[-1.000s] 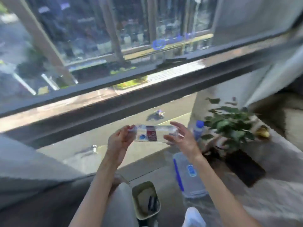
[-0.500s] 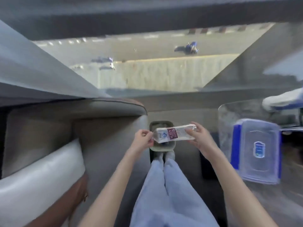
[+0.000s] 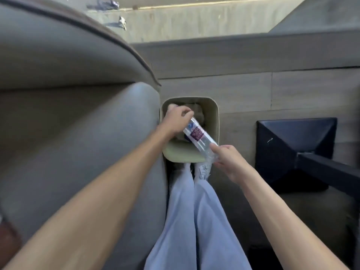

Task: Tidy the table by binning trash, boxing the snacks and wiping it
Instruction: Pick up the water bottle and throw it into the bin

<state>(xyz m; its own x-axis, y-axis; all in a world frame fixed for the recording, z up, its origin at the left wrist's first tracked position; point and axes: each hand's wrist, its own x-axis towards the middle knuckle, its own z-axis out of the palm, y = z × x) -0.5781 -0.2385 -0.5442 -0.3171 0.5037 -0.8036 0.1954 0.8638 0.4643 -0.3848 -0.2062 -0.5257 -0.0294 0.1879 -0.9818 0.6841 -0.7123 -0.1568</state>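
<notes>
A clear plastic bottle [image 3: 198, 137] with a maroon label hangs tilted over the pale green bin [image 3: 213, 121] on the floor. My left hand [image 3: 177, 118] pinches its upper end above the bin's opening. The crumpled lower end, over the bin's near rim, is held by my right hand [image 3: 228, 160]. Some dark trash lies inside the bin, mostly hidden by my left hand and the bottle.
A grey sofa [image 3: 78, 121] fills the left side, right against the bin. A dark table base and leg [image 3: 296, 145] stand at the right. My legs in light blue trousers [image 3: 194, 211] run down the middle between sofa and table. Wooden floor lies beyond the bin.
My view has swung down from the window to the floor. Both hands have lowered the bottle from level to tilted over the bin, left end dipping into the opening.
</notes>
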